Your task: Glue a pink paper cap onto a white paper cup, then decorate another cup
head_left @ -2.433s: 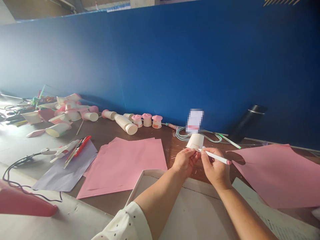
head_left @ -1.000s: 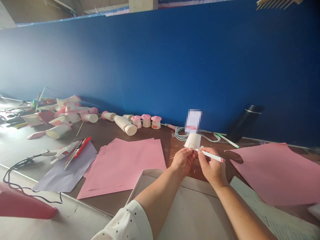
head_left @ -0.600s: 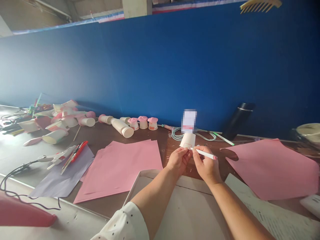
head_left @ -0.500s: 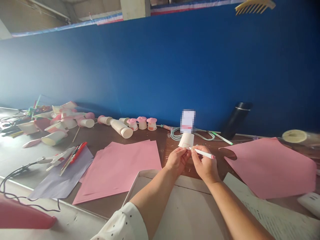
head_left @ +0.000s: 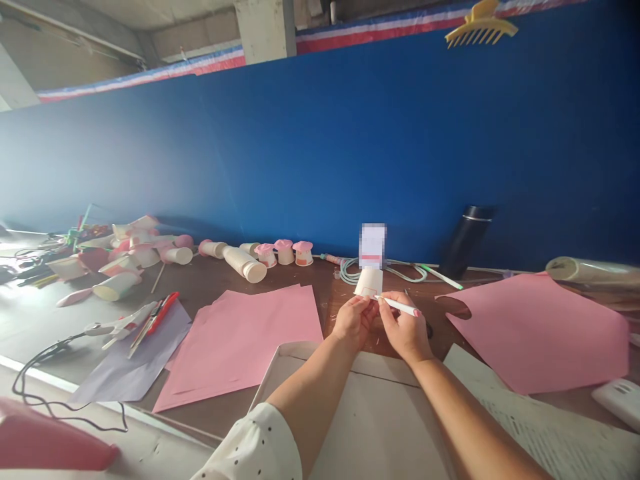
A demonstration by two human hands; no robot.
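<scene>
My left hand (head_left: pixel 354 321) grips a white paper cup (head_left: pixel 369 283), held upside down with its wide rim toward me. Pinched in my right hand (head_left: pixel 406 331) is a white marker pen (head_left: pixel 400 306) with a pink end, its tip touching the cup's side near the rim. Thin reddish lines show on the cup there. Just beyond the cup stands a phone (head_left: pixel 373 243) with a blurred-out screen, and a coiled pale cable (head_left: pixel 350 272) lies around it.
Pink paper sheets (head_left: pixel 245 340) lie left, another pink sheet (head_left: pixel 540 333) right. Three small cups with pink tops (head_left: pixel 284 252) stand at the back. A glue gun (head_left: pixel 125 323) and red cutter (head_left: pixel 163 313) rest on purple paper. A black flask (head_left: pixel 467 243) leans against the blue partition.
The view has shifted slightly, so the scene sits a little differently in the frame. Both hands keep hold of the cup and the marker, with the tip still at the cup's side.
</scene>
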